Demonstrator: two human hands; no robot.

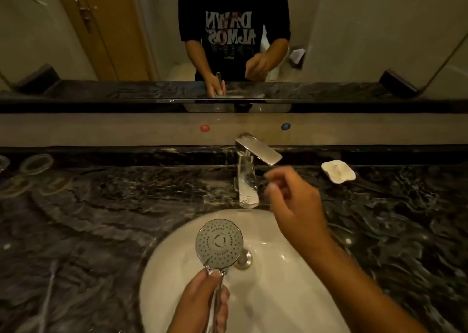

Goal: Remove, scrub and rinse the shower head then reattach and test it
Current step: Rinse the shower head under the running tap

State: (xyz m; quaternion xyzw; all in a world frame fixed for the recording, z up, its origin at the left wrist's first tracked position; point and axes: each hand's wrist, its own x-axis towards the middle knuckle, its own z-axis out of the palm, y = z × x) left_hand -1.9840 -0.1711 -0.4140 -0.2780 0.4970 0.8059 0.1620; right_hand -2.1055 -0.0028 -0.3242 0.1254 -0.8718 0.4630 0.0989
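Observation:
A chrome shower head (pixel 219 244) with a round grey nozzle face points up at me over the white sink basin (pixel 278 294). My left hand (pixel 202 305) grips its chrome handle from below. My right hand (pixel 293 206) hovers just under and to the right of the chrome faucet lever (pixel 260 150), fingers loosely curled and blurred, holding nothing that I can make out. The faucet spout (pixel 247 188) stands behind the basin; I see no water running.
A dark marble counter (pixel 101 218) surrounds the sink. A white soap dish (pixel 338 170) sits right of the faucet. Clear glass dishes (pixel 35 164) stand at the far left. Red (pixel 204 128) and blue (pixel 285 126) dots mark the backsplash under the mirror (pixel 126 29).

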